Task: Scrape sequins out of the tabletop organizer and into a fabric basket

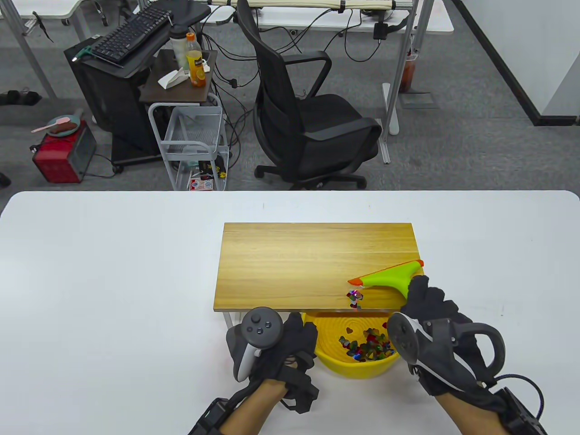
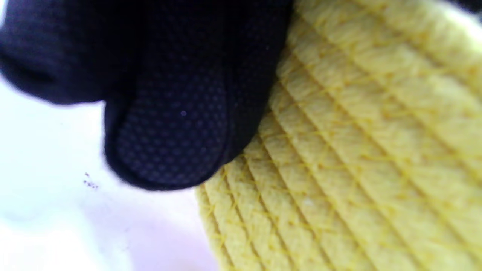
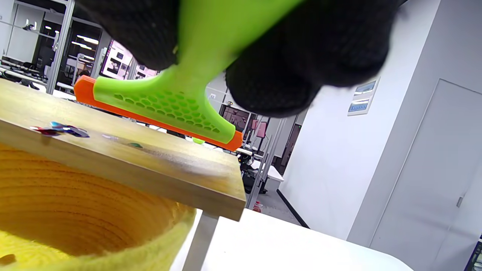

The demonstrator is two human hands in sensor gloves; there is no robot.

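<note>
White table (image 1: pixel 113 281), one wooden organizer (image 1: pixel 312 263), few sequins (image 1: pixel 355 299), right hand (image 1: pixel 430 312) gripping scraper (image 1: pixel 389 276), left hand (image 1: pixel 285 349) holding basket (image 1: pixel 358 369)

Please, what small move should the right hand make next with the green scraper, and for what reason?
Probably pull the scraper toward the shelf's near edge. The right hand holds it just behind a small cluster of sequins lying at that edge, and the yellow basket, which the left hand touches, sits directly below to catch them.
</note>
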